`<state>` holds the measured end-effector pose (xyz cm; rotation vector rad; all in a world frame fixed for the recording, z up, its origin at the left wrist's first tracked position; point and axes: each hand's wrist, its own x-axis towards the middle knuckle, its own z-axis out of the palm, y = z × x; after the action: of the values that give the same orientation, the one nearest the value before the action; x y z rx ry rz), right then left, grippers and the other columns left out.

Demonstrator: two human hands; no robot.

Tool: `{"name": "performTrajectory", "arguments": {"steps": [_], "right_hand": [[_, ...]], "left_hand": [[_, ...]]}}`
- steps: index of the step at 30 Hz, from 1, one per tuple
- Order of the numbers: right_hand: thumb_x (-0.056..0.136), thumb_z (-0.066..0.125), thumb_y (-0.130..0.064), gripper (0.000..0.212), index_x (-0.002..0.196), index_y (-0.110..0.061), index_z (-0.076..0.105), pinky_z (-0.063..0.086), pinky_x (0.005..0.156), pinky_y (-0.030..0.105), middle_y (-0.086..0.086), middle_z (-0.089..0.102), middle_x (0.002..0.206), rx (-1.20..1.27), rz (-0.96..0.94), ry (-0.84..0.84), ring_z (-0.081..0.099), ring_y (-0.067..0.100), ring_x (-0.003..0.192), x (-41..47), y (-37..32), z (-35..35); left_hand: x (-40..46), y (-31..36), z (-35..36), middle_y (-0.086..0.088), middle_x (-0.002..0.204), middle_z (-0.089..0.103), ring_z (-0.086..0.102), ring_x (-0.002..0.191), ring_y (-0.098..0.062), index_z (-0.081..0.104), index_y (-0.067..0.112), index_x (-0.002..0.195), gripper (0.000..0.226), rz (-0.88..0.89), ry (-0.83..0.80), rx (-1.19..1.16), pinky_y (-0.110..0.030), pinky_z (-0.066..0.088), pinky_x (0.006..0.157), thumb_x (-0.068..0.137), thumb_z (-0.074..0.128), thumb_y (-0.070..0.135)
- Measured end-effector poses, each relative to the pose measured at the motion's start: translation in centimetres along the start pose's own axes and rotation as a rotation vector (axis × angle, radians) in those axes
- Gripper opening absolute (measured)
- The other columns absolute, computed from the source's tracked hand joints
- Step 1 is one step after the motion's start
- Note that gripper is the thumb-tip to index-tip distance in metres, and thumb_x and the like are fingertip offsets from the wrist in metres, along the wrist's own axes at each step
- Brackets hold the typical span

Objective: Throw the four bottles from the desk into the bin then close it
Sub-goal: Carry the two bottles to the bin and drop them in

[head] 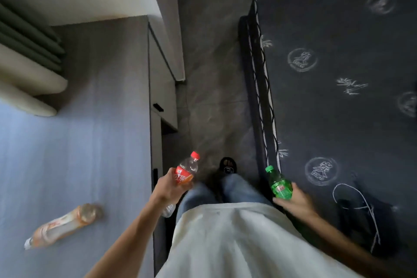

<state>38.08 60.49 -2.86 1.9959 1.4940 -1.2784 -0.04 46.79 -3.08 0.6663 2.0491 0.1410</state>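
- Left hand (pixel 170 187) pinches the red-capped bottle (pixel 186 170); right hand (pixel 293 198) pinches the green bottle (pixel 279 184).
- Step: carrying both to the bin, unseen.
- One bottle (pixel 63 225) remains on the tabletop (pixel 90 131).

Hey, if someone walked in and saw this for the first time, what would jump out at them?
Probably the two bright bottles held up low in the centre: a red-capped bottle in the left hand and a green bottle in the right hand. Next, the orange-labelled bottle lying on its side on the desk at lower left, and the dark patterned mattress filling the right side.
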Motion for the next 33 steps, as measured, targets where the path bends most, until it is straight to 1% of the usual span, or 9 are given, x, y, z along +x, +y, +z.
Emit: {"name": "performTrajectory", "arguments": {"steps": [4,7,13,17,20,23,26,29,33], "right_hand": [[0.068,0.088,-0.033,0.055,0.109,-0.018,0.054,0.045,0.071,0.029,0.007,0.07,0.101,-0.002,-0.103,0.029,0.061,0.022,0.083,3.9,-7.0,-4.1],[0.066,0.084,-0.045,0.057,0.111,-0.022,0.056,0.05,0.074,0.032,-0.001,0.069,0.096,0.001,-0.172,0.042,0.065,0.023,0.086,7.2,-12.8,-7.1],[0.061,0.08,-0.053,0.063,0.113,-0.027,0.058,0.051,0.072,0.032,-0.004,0.071,0.093,0.017,-0.257,0.043,0.067,0.02,0.084,13.9,-23.3,-11.2],[0.061,0.083,-0.053,0.06,0.112,-0.029,0.059,0.054,0.075,0.034,-0.008,0.07,0.091,0.014,-0.223,0.011,0.068,0.018,0.085,17.3,-27.5,-13.5],[0.066,0.087,-0.043,0.057,0.113,-0.024,0.061,0.051,0.071,0.031,-0.006,0.069,0.089,0.056,-0.168,0.024,0.068,0.021,0.085,19.2,-29.0,-15.0],[0.07,0.085,-0.046,0.068,0.124,-0.016,0.059,0.048,0.077,0.032,0.009,0.069,0.104,0.012,-0.034,-0.008,0.063,0.025,0.087,19.8,-29.3,-16.4],[0.072,0.085,-0.044,0.076,0.134,-0.013,0.054,0.05,0.084,0.037,0.016,0.068,0.119,0.08,0.038,0.007,0.064,0.032,0.099,20.8,-29.7,-18.0],[0.072,0.085,-0.041,0.075,0.133,-0.013,0.054,0.052,0.087,0.042,0.016,0.068,0.118,0.129,0.077,0.033,0.065,0.036,0.104,22.6,-30.4,-20.0],[0.071,0.086,-0.039,0.071,0.129,-0.012,0.056,0.053,0.09,0.047,0.016,0.069,0.115,0.144,0.117,0.011,0.066,0.036,0.101,26.8,-33.3,-23.7]], "left_hand": [[1.7,1.3,-0.8,0.004,0.085,0.071,0.068,0.073,-0.017,0.059,0.027,0.099,0.047,-0.082,-0.008,0.036,-0.035,0.059,0.067,0.071,0.074,0.062],[3.3,1.9,-2.1,0.005,0.08,0.07,0.067,0.068,-0.014,0.058,0.026,0.098,0.04,-0.151,-0.017,0.015,-0.032,0.058,0.062,0.077,0.075,0.055],[8.8,4.8,-6.3,-0.002,0.097,0.073,0.068,0.081,-0.018,0.06,0.02,0.114,0.051,-0.212,-0.041,-0.047,-0.029,0.053,0.069,0.08,0.077,0.054],[14.7,9.6,-11.0,-0.008,0.101,0.075,0.071,0.087,-0.026,0.063,0.017,0.115,0.051,-0.175,-0.04,-0.007,-0.035,0.059,0.078,0.084,0.071,0.057],[19.5,14.8,-14.8,-0.004,0.103,0.075,0.071,0.091,-0.023,0.064,0.019,0.118,0.052,-0.113,-0.082,0.02,-0.034,0.059,0.082,0.083,0.073,0.056],[23.6,20.5,-18.1,0.001,0.105,0.069,0.067,0.09,-0.016,0.056,0.021,0.126,0.057,-0.046,-0.11,-0.007,-0.025,0.051,0.073,0.083,0.074,0.054],[27.7,26.8,-20.9,0.009,0.096,0.062,0.064,0.086,-0.01,0.052,0.027,0.118,0.052,0.004,-0.096,-0.044,-0.021,0.047,0.07,0.08,0.077,0.052],[31.6,32.7,-23.4,0.012,0.091,0.06,0.062,0.08,-0.007,0.048,0.034,0.109,0.051,0.014,-0.077,-0.114,-0.019,0.044,0.063,0.073,0.082,0.05],[36.3,38.4,-25.9,0.011,0.089,0.062,0.059,0.074,-0.002,0.054,0.035,0.101,0.044,-0.013,-0.064,-0.155,-0.016,0.041,0.056,0.071,0.085,0.047]]}}
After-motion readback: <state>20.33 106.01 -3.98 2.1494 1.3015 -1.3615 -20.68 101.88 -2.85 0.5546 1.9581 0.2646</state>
